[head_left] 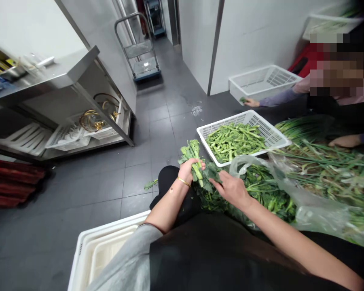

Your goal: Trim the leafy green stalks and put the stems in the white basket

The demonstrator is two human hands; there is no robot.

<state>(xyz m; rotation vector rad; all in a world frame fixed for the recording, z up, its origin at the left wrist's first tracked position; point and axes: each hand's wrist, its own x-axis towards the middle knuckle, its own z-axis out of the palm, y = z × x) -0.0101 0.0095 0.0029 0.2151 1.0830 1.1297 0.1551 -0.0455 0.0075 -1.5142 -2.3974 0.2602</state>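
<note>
As the left hand [187, 170] clasps stalks [197, 171], open floor [159, 133] at eleven o'clock, basket [263, 128] edge at two, right hand [234, 189] grip unclear.

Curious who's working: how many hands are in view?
4: the wearer's left hand, holding a green vegetable; right hand beside it; a co-worker's hand near a white crate; another hand by long green stems. Others may be hidden.

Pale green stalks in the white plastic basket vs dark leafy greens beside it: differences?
The pale green stalks look mostly bare; the dark leafy greens carry many leaves. The stalks lie in a white plastic basket; the greens sit outside it, edged by clear plastic film. Both are heaped.
</note>
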